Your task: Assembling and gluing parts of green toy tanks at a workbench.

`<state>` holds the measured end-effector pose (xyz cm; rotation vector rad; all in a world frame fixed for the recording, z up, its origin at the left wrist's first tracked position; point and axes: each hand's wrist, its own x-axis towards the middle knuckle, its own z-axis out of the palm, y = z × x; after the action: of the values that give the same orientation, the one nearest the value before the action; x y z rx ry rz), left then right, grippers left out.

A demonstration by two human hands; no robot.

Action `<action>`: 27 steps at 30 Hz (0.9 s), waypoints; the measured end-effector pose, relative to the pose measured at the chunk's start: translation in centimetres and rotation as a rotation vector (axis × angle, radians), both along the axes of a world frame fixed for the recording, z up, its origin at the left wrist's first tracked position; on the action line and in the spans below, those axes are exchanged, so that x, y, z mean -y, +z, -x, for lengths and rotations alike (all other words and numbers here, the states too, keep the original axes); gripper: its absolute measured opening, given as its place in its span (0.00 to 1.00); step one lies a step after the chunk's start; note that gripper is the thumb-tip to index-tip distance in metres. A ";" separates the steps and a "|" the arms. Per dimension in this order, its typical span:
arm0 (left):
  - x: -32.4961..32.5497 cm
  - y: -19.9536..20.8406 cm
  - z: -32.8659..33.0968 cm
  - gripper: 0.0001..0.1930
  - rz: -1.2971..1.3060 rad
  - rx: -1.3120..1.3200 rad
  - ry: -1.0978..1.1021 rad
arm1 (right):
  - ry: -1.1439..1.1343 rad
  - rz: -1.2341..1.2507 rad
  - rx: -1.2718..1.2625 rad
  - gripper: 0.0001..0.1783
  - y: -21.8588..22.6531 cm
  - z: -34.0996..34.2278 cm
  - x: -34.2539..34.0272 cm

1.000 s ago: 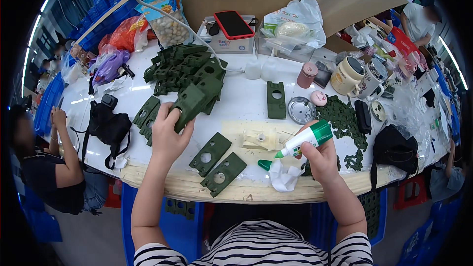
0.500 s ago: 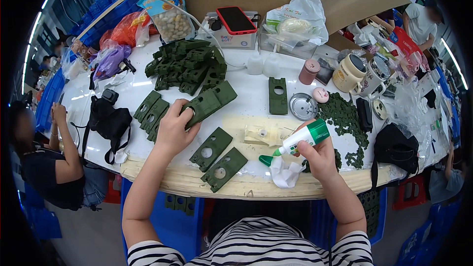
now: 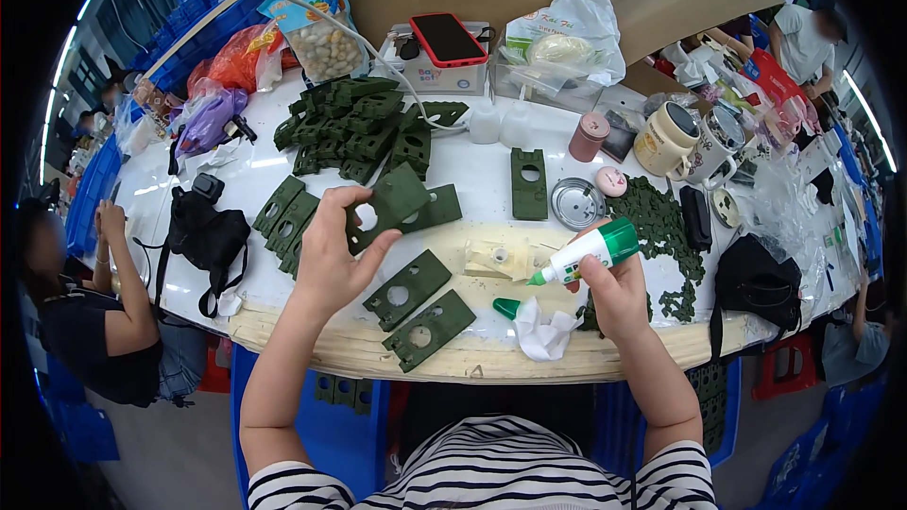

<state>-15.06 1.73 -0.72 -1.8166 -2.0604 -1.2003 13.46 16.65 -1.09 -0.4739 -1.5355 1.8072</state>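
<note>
My left hand [image 3: 331,260] is at the left edge of a dark green plastic plate [image 3: 401,191] with a round hole, holding it tilted, thumb spread below. Partly behind it is another green plate [image 3: 440,206]. Two more holed plates [image 3: 408,289] lie nearer the table's front edge. My right hand [image 3: 616,297] is wrapped round a white glue bottle [image 3: 584,257] with a green base, its green nozzle pointing left and down. Below the nozzle lie a green cap [image 3: 506,308] and a crumpled white tissue [image 3: 545,331]. A taped cream block [image 3: 498,258] sits between my hands.
Behind my left hand rises a heap of green parts [image 3: 354,127]. A single plate [image 3: 528,184], a round metal tin [image 3: 578,203] and many small green pieces [image 3: 666,227] lie to the right, with mugs [image 3: 669,139] beyond. A black bag [image 3: 208,241] lies left; a person sits there.
The plate in my left hand has tilted and separated from the other one, which now shows to its right. My left thumb has spread. The glue bottle has shifted slightly right.
</note>
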 end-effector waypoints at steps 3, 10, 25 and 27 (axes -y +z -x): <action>-1.2 2.9 -3.8 0.33 -0.017 0.223 -0.128 | 0.014 0.034 -0.023 0.18 1.7 0.4 -0.5; -4.9 5.8 -7.4 0.27 0.127 0.705 -0.413 | -0.304 -0.357 -0.515 0.24 10.3 -1.7 -1.9; -3.0 3.8 -8.5 0.29 0.499 1.356 -0.686 | 0.007 0.039 -0.313 0.23 3.4 1.0 -0.9; -3.3 3.5 -8.5 0.28 0.492 1.202 -0.672 | 0.010 -0.060 -0.313 0.26 3.3 1.0 -1.2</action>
<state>-6.57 4.99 2.80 -2.4622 -2.4453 -2.6759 12.46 17.81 2.24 -0.1447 -1.3711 1.7417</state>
